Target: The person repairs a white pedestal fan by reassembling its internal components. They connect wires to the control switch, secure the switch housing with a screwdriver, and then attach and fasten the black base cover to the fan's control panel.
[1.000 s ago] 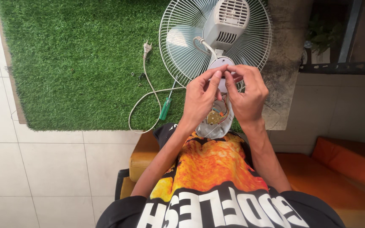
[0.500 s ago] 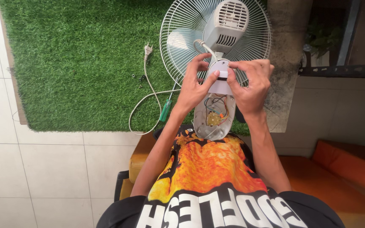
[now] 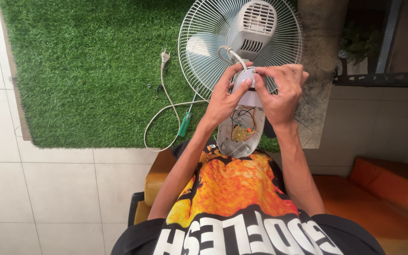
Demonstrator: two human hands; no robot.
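Observation:
A white electric fan [image 3: 242,42] lies on green artificial turf, its wire grille and motor housing facing up. Its oval base [image 3: 242,127] is opened toward me, showing coloured wires and a round brass-coloured part inside. My left hand [image 3: 225,99] grips the upper left edge of the base, thumb pressed on the white neck piece. My right hand [image 3: 279,92] holds the same neck piece from the right, fingers pinched at its top. Both hands touch each other over the base.
A green-handled screwdriver [image 3: 185,123] lies on the turf [image 3: 86,71] left of the base, beside the fan's white cord and plug [image 3: 165,57]. Small dark screws [image 3: 158,89] rest near the cord. White floor tiles surround the turf; an orange cushion [image 3: 388,182] sits at right.
Both hands slid up from the middle of the base to its neck, uncovering the wiring inside. The base itself stayed in place.

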